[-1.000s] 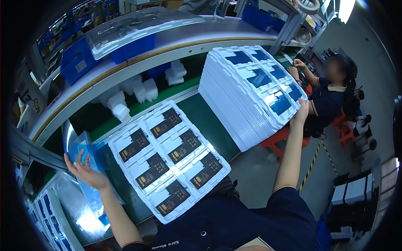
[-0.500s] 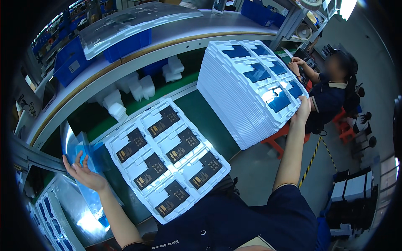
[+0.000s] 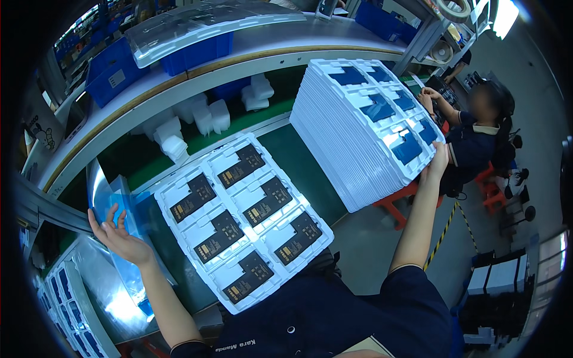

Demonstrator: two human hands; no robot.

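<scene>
A white plastic tray (image 3: 230, 258) lies before me on the green bench, its pockets holding several black L-shaped flat batteries (image 3: 268, 201). To its right rises a tall stack of white trays (image 3: 334, 140); the top one carries several flat pieces with blue faces (image 3: 377, 107). My right hand (image 3: 437, 160) grips the near right edge of the stack's top tray, part of its fingers hidden. Left of the battery tray, my left hand (image 3: 124, 240) is held up with fingers spread and nothing in it, beside clear blue film (image 3: 134, 218).
White foam pieces (image 3: 173, 140) sit under the shelf (image 3: 256, 51), which bears blue bins (image 3: 116, 74) and a clear tray cover (image 3: 209, 30). Lower left are clear plastic sheeting (image 3: 113, 286) and another filled tray (image 3: 74, 310). A co-worker (image 3: 477, 131) sits beyond the stack.
The view has shifted slightly, so the trays and shelf appear a little farther right. My right hand stays at the stack's edge; my left hand remains raised with spread fingers.
</scene>
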